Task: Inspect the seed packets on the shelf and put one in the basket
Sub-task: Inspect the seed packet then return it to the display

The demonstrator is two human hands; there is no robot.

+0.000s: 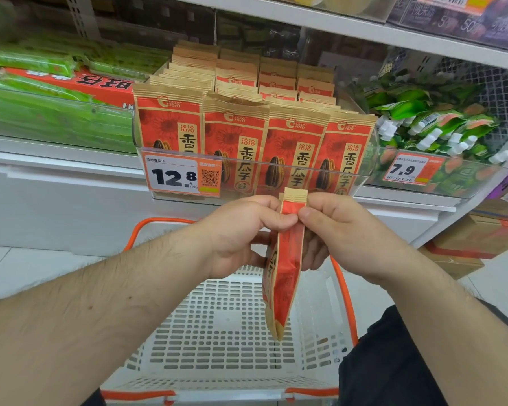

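Both hands hold one seed packet edge-on over the basket.

The left hand (241,230) and right hand (335,230) each have a closed grip on the seed packet (285,273), thumbs and curled fingers pinching its crimped kraft-paper top; its glossy red, flat body hangs above the white perforated plastic basket (217,332) with orange handles. More matching packets (247,142) stand upright in rows in a clear plastic tray (361,174) on the shelf.

Both hands, left (241,230) and right (338,230), pinch together, forearms extended.
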